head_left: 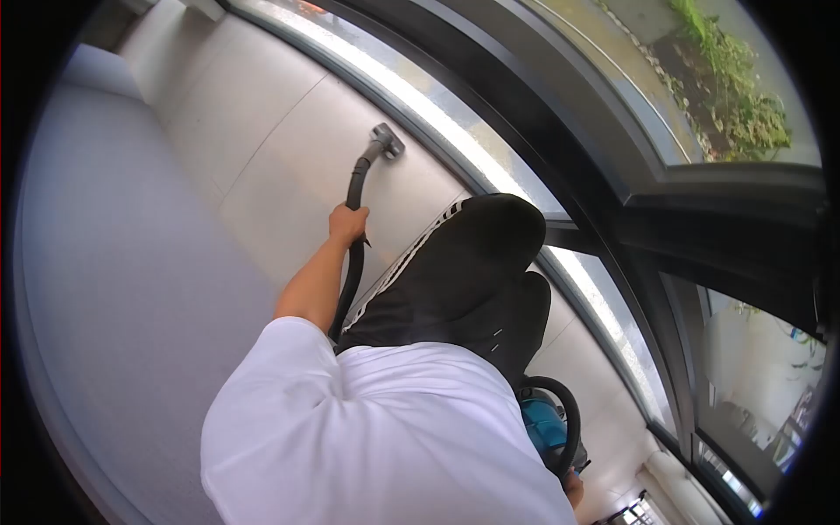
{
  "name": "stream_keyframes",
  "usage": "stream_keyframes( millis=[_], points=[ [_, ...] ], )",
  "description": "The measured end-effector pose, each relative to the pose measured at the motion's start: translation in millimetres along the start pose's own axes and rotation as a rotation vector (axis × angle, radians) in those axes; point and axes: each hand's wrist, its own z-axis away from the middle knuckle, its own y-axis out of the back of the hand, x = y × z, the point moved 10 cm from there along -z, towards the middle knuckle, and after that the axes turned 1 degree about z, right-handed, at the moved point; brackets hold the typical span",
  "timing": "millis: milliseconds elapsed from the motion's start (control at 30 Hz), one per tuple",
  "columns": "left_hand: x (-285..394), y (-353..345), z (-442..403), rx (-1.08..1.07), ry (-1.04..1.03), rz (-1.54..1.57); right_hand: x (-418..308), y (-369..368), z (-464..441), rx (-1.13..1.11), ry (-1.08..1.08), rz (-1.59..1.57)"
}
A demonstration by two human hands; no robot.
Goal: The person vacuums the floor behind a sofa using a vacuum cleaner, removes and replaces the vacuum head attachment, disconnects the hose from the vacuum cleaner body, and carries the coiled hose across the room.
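We see the dark grey, wide-mouthed plastic nozzle [387, 143] at floor level, ahead of the left hand [348, 225] and slightly to its right. It sits on or just above the pale, smooth tiled floor [254, 114], near the dark metal window frame [346, 74] that runs slantwise past it.

The left hand is clearly the nearer one, its fingers closed around the black ribbed hose [352, 284] a little behind the nozzle. From there we follow the hose's long axis: forward and slightly rightward to the nozzle, and back toward the body, where it passes out of sight beside the black trousers [437, 280] with white side stripes.

The hands are well apart. The right hand [573, 486] is back at the right side, next to the rounded teal vacuum body [538, 420] and the black curved tube [573, 416] over it. Most of that hand is hidden behind the white shirt [394, 437], so we cannot tell whether it grips anything.
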Motion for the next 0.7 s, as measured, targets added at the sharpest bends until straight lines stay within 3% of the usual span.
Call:
stream_keyframes(
  millis=[33, 100, 167, 233, 300, 367, 433, 533, 633, 700],
  points=[
    [0.8, -11.1, 13.6, -0.04, -0.057, -0.108, -8.3, 6.3, 3.5, -0.057, 0.049, -0.003],
    [-2.1, -39.1, 52.4, -0.171, -0.133, -0.299, -55.4, 48.7, 22.3, 0.256, 0.158, 0.104],
    [-11.1, -42.5, 53.1, -0.148, -0.089, -0.249, -156.4, 64.2, 122.6, 0.643, 0.087, 0.266],
    [-15.9, -38.9, 39.5, -0.135, -0.051, -0.214, -252.8, 61.8, 212.5, 0.808, 0.246, 0.28],
    [-32.6, -6.2, -2.2, 0.032, 0.087, -0.041, -354.9, 46.8, 247.3, 0.669, 0.745, 0.269],
    [-51.3, 10.7, -46.7, 0.161, 0.215, 0.201, -435.2, 22.1, 330.1, 0.45, 1.0, 0.226],
    [-37.5, 23.9, -42.1, 0.194, 0.235, 0.244, -498.0, -0.9, 391.3, 0.309, 1.224, 0.193],
    [-71.5, 10.0, 9.2, 0.142, 0.294, 0.165, -565.6, -19.1, 445.2, 0.166, 1.393, 0.22],
    [-136.2, -31.6, 127.6, 0.051, 0.475, 0.265, -603.5, -27.1, 479.4, 0.05, 1.528, 0.237],
    [-123.9, -26.3, 192.1, 0.047, 0.501, 0.079, -620.7, -29.9, 490.8, 0.022, 1.598, 0.238]
  ],
)
